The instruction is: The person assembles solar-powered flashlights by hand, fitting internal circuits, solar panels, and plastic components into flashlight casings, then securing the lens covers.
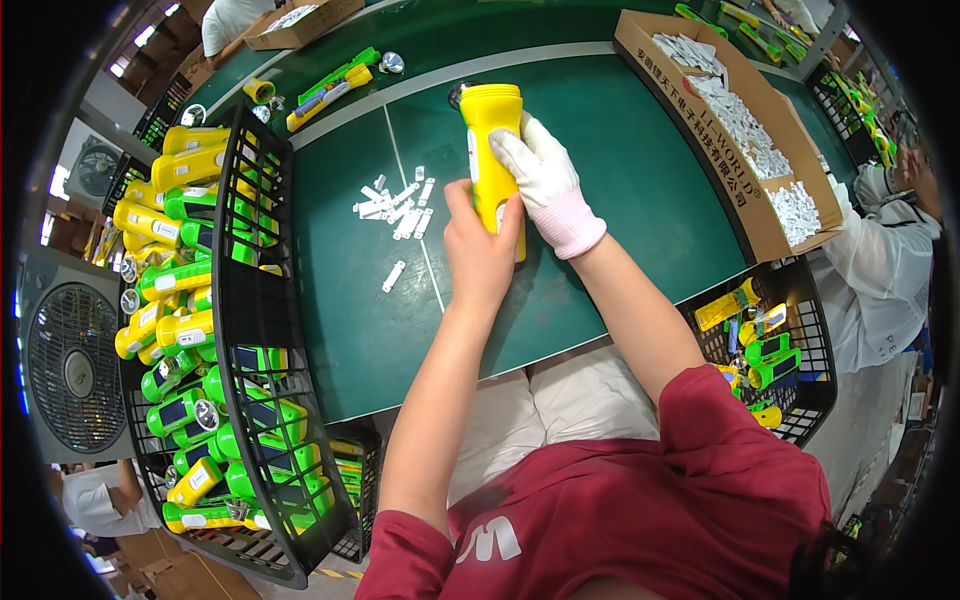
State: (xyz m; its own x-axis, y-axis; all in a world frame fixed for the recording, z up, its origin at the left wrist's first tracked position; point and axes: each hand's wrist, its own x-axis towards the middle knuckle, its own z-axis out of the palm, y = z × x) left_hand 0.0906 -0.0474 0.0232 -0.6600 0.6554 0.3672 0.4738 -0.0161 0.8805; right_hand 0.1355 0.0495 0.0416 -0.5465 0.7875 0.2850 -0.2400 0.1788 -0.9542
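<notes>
A yellow flashlight body (492, 130) stands nearly upright in the picture, held over the green table (600, 130) with a dark, shiny piece at its top end. My bare left hand (482, 245) is closed round its lower part, thumb on the front. On its right side, my right hand (545, 180) in a white glove grips the upper part, fingers curled against it. The side of the flashlight under my hands is hidden. Left of it lies a loose pile of small white plastic pieces (400, 208), and a single white piece (394, 276) sits nearer to me.
A black crate (265, 330) heaped with yellow and green flashlights stands at the left edge. Along the right edge lies a cardboard box (690, 120) of white pieces. Below it is another black crate (815, 375) of parts. A co-worker's white sleeve (880, 270) shows at right.
</notes>
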